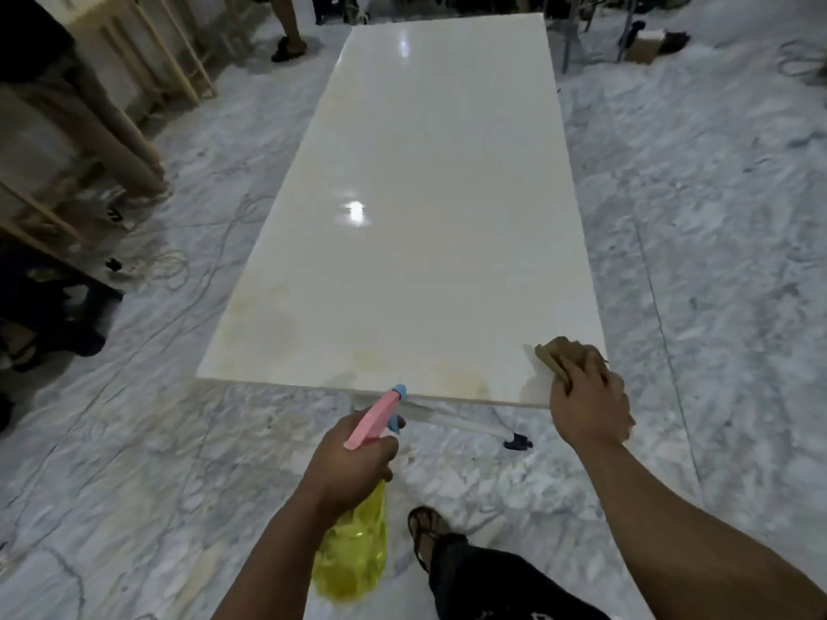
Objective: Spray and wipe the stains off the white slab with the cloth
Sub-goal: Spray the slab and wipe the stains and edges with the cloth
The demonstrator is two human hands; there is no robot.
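Standing at the near end of the white slab [420, 208], the person has both tools in hand but little of the cleaning looks done. The left hand [353, 458] grips the spray bottle [353, 548], its fingers curled round the neck with one on the blue trigger, the nozzle aimed at the near edge. The right hand [586, 404] holds the brown cloth [559, 355] bunched in its fingers, pressed on the slab's near right corner. Yellowish stains [268, 315] show along the near edge and the near left part of the slab. I judge the job to be early: spraying is only starting here and wiping of those patches is left. The far half looks glossy and clean.
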